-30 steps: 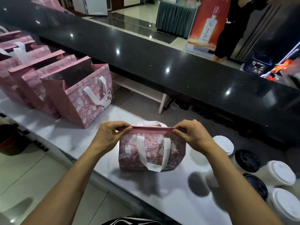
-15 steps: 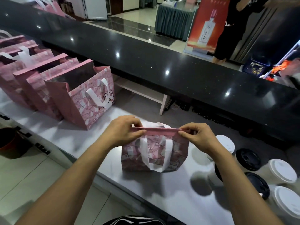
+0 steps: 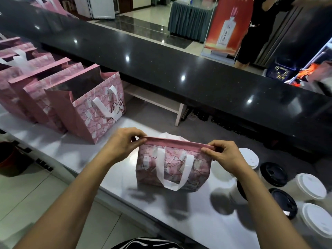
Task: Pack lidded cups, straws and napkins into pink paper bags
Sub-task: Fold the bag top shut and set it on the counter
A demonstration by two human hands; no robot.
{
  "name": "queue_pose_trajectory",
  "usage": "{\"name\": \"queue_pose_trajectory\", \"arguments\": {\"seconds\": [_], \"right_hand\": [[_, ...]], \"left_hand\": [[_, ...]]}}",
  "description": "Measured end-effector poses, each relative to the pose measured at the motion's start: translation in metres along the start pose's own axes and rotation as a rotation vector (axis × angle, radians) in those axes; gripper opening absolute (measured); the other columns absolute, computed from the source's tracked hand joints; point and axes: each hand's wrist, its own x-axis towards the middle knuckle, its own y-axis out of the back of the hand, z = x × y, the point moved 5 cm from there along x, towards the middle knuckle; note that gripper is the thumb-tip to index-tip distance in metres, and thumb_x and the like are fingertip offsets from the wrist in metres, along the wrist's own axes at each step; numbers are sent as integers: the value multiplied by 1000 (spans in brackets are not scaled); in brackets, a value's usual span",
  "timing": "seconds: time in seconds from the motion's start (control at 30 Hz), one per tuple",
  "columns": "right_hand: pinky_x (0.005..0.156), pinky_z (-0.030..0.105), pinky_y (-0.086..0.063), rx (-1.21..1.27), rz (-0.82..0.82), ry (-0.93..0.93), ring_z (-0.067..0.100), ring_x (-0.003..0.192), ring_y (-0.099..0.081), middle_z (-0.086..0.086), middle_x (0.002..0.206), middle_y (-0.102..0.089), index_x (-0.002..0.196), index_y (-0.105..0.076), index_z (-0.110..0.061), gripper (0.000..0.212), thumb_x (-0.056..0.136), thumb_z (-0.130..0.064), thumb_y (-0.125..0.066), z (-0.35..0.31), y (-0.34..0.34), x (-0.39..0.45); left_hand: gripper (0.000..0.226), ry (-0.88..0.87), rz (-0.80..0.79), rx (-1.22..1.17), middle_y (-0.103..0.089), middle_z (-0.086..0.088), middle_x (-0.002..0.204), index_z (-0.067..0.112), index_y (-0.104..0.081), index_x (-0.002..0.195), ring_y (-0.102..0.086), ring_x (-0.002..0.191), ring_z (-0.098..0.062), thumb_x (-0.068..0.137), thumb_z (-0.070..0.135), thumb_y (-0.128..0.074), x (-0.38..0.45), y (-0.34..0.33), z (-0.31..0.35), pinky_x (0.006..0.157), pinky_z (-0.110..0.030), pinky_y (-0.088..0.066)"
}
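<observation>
A small pink paper bag [image 3: 172, 166] with white handles stands on the white counter [image 3: 111, 178], its top edge pressed flat. My left hand [image 3: 124, 144] pinches the left end of that top edge. My right hand [image 3: 224, 157] pinches the right end. Several lidded cups stand to the right: one with a white lid [image 3: 311, 186], one with a black lid [image 3: 274, 174], others near the counter's right end. What is inside the bag is hidden. No straws or napkins show.
A row of larger open pink bags [image 3: 93, 106] stands at the left of the counter. A raised black bar top [image 3: 179, 72] runs behind. A dark bin [image 3: 10, 159] sits on the floor at left. A person stands beyond the bar at the far right.
Both hands stay on the bag's top edge; their grips have moved slightly along it, the left inward and the right outward. The bag stands in the same spot.
</observation>
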Motion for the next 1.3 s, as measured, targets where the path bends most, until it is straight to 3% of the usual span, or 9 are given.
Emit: {"name": "queue_pose_trajectory", "arguments": {"seconds": [0.13, 0.3, 0.47, 0.63, 0.73, 0.8, 0.97, 1.17, 1.3], "right_hand": [[66, 25, -58, 112, 76, 41, 12, 70, -71, 0, 76, -76, 83, -79, -16, 4, 83, -11, -77, -11, 7, -3], [61, 22, -57, 266, 311, 131, 10, 66, -70, 1, 76, -77, 85, -79, -16, 8, 77, -14, -79, -49, 46, -10], [69, 34, -60, 344, 465, 197, 19, 70, -70, 11, 84, -77, 90, -81, -10, 11, 79, -14, -80, -73, 88, -26], [47, 20, -45, 279, 729, 248, 5, 46, -50, -10, 57, -64, 95, -79, -10, 11, 84, -14, -77, -85, 162, -64], [58, 28, -56, 287, 904, 289, 7, 58, -60, -10, 66, -71, 89, -82, -22, 8, 84, -16, -78, -82, 209, -91], [66, 21, -56, 267, 1023, 320, 1, 68, -63, -14, 74, -74, 91, -80, -22, 14, 85, -10, -77, -78, 238, -108], [64, 10, -50, 194, 1235, 296, -11, 65, -61, -27, 70, -70, 106, -73, -14, 19, 87, -10, -75, -53, 311, -146], [72, 28, -58, 48, 1365, 211, 2, 74, -66, -7, 86, -76, 104, -79, -13, 19, 89, -24, -76, 0, 397, -176], [73, 30, -58, -6, 1411, 134, 2, 76, -67, -9, 88, -77, 103, -80, -17, 23, 89, -35, -75, 36, 446, -190]], "left_hand": [[14, -31, 38, -35, -70, 13, 92, 22, -74, 106, -66, 82, -5, 95, 17, -66, 4, 2, 15, 77, -32, -57], [14, -92, 278, -90, -67, 17, 90, 24, -70, 105, -65, 81, 3, 92, 22, -71, 26, 29, 55, 73, -23, -59], [35, -168, 406, -196, -59, 5, 123, 20, -57, 133, -62, 97, -11, 98, 11, -59, 62, 28, 112, 88, -33, -57], [47, -283, 397, -183, -45, -4, 147, 19, -49, 144, -45, 128, -19, 97, 11, -48, 82, -4, 192, 111, -39, -39], [54, -344, 393, -94, -37, -12, 152, 15, -47, 145, -41, 129, -24, 92, 14, -57, 73, -31, 246, 110, -37, -29], [58, -427, 396, -68, -41, -14, 148, 12, -49, 143, -45, 123, -27, 86, 14, -63, 64, -51, 282, 106, -36, -33], [50, -610, 246, -102, -45, -6, 142, 19, -48, 140, -46, 122, -23, 91, 27, -53, 47, -120, 374, 103, -40, -40], [67, -648, -38, -101, -26, 3, 153, 35, -29, 151, -41, 129, -22, 90, 53, -50, 53, -234, 466, 107, -40, -42], [82, -567, -165, -151, -10, 10, 158, 41, -15, 154, -36, 134, -21, 87, 53, -62, 64, -299, 515, 105, -35, -44]]}}
